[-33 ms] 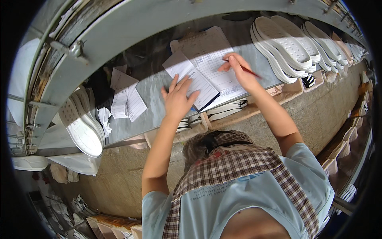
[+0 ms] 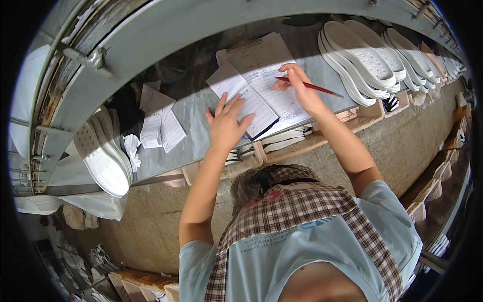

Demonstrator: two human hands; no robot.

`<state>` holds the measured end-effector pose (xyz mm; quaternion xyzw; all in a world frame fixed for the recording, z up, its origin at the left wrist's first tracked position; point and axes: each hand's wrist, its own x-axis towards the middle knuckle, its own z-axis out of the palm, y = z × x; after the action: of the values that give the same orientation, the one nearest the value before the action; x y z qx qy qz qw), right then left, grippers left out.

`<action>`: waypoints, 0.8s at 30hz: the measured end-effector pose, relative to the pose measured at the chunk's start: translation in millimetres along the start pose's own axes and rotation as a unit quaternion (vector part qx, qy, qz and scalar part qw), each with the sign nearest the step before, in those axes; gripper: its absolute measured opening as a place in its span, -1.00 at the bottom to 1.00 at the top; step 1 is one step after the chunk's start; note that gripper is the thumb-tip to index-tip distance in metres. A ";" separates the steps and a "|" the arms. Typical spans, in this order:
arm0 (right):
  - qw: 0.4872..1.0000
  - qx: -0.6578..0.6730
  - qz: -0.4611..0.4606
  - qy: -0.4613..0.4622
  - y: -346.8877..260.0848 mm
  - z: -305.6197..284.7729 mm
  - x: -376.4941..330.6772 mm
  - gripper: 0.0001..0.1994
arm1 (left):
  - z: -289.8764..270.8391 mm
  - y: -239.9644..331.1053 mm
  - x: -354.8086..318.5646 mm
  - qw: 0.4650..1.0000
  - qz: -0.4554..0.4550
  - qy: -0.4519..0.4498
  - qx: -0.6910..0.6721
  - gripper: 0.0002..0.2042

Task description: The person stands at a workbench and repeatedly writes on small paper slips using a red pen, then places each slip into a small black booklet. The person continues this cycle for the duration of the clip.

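Red pen (image 2: pixel 323 90), ruled pad (image 2: pixel 260 115) and form sheets (image 2: pixel 291 106) on grey worktop (image 2: pixel 193 117)

Right hand (image 2: pixel 303 94): thumb and fingers closed narrowly around the pen, its dark tip directed left over the form sheets, its tail slanting out rightward. Contact between tip and paper: cannot tell.

Left hand (image 2: pixel 227 122): palm down, fingers spread wide, gripping nothing; laid across the near left edge of the ruled pad, thumb upon it.

Ruled pad: white leaves, dark backing showing along one edge; set at a slant, overlapping the left part of the form sheets, between the two hands.

Form sheets: white, gridded, bearing handwriting; far portion in shadow.

Also on the worktop, left: loose paper slips (image 2: pixel 162 126), overlapping; crumpled paper (image 2: pixel 132 150), white, just beside a group of white shoe soles (image 2: pixel 104 163). Right: further white soles (image 2: pixel 358 56), stacked and perforated.

Below the front edge: beige bins (image 2: pixel 370 119), with white, black-striped pieces (image 2: pixel 288 141).

Worn by the person: brown checked apron (image 2: pixel 289 209), pale blue shirt (image 2: pixel 274 251).
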<state>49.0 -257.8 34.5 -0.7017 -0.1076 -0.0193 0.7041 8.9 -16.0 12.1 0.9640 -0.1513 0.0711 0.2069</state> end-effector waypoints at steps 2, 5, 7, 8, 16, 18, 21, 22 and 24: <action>0.993 0.117 -0.003 0.032 1.2 25.0 9.2 -0.70 | 3.3 3.2 1.6 1.000 -0.027 0.001 -0.016 -0.42; 0.979 0.178 0.095 0.011 8.7 45.3 15.5 -0.65 | 5.2 6.7 3.8 0.997 -0.054 0.014 -0.051 -0.35; 0.989 0.122 0.083 -0.012 18.1 53.8 21.0 -0.69 | 4.5 7.5 4.2 0.996 -0.060 0.026 -0.062 -0.31; 0.996 0.072 0.052 -0.019 23.5 56.2 22.7 -0.69 | 4.0 7.4 4.6 0.996 -0.061 0.029 -0.058 -0.31; 0.997 -0.073 0.010 -0.019 52.0 53.5 18.5 -0.76 | 3.2 8.9 4.2 0.996 -0.058 0.033 -0.052 -0.32; 0.995 -0.094 0.001 -0.020 52.1 54.9 18.0 -0.76 | 2.7 9.1 3.9 0.997 -0.056 0.028 -0.047 -0.32; 0.994 -0.104 -0.001 -0.022 50.0 55.5 18.0 -0.77 | 2.8 9.5 4.2 0.997 -0.054 0.033 -0.046 -0.33; 0.994 -0.104 -0.001 -0.017 49.3 55.5 18.1 -0.77 | 2.9 9.5 4.3 0.997 -0.054 0.032 -0.046 -0.33; 0.994 -0.104 0.004 -0.019 48.4 54.5 18.0 -0.77 | 3.3 9.3 4.3 0.997 -0.054 0.031 -0.045 -0.33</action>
<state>68.4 -200.8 -10.3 -0.7720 -0.1159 -0.0144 0.6248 10.3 -26.6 13.6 0.9578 -0.0954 0.0824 0.2582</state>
